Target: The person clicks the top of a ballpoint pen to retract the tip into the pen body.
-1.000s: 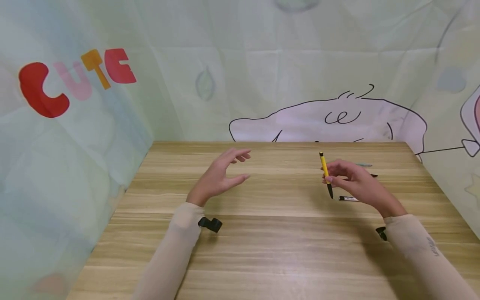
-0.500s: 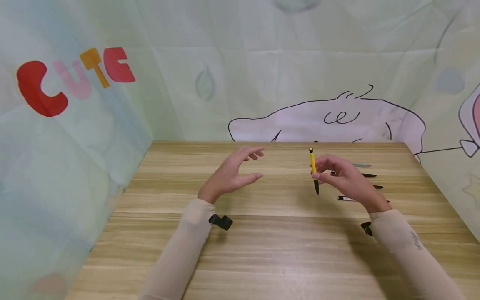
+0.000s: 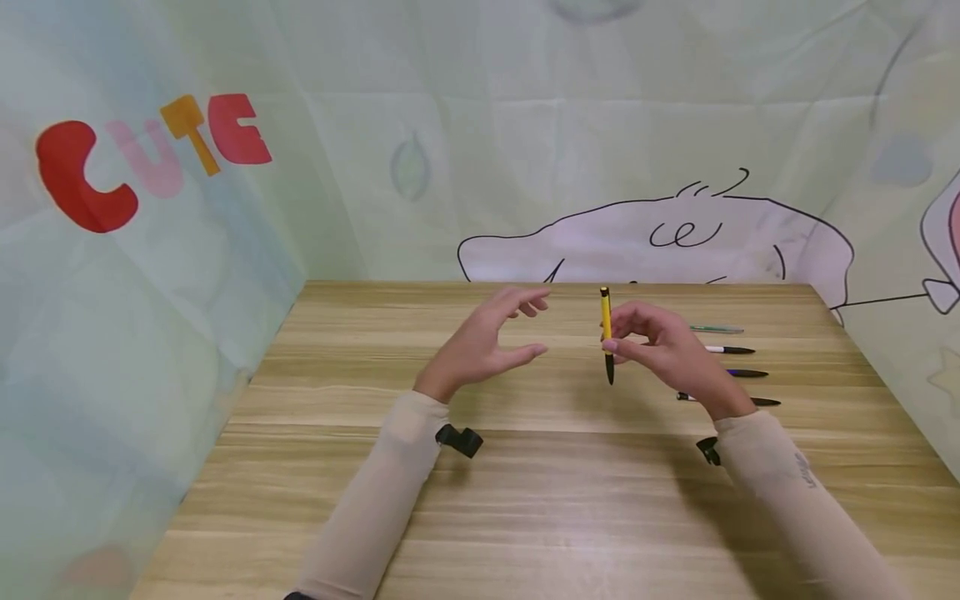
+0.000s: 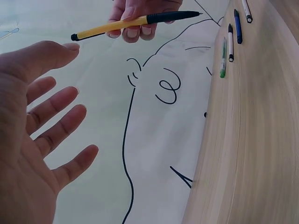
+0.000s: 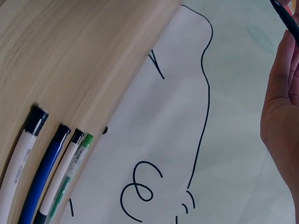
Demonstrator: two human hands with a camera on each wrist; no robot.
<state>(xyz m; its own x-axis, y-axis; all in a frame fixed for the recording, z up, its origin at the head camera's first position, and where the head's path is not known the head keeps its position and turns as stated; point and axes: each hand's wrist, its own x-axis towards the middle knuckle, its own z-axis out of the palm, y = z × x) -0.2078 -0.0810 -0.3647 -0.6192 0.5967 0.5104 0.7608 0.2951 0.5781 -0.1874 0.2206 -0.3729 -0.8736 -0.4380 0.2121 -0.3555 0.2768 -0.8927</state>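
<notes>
My right hand [image 3: 667, 346] pinches a yellow pen [image 3: 607, 321] between thumb and fingers. The pen stands nearly upright above the table, its black tip pointing down. To its left, my left hand [image 3: 483, 337] holds nothing, thumb and fingers spread apart and facing the pen. In the left wrist view the yellow end of the pen lies near my left thumb [image 4: 46, 53], with a gap that is hard to judge. At the corner of the right wrist view only the pen's black part [image 5: 285, 18] shows.
Right of and partly behind my right hand, several pens lie side by side on the wooden table [image 3: 525, 500]: a green one [image 3: 718, 329], a blue one [image 5: 42, 172] and white ones with black ends. A printed cloth [image 3: 510, 150] rises behind the table's back edge.
The right hand has carried the yellow pen leftward, and the pen has turned more upright. My left hand has moved right, narrowing the gap. More of the lying pens now shows.
</notes>
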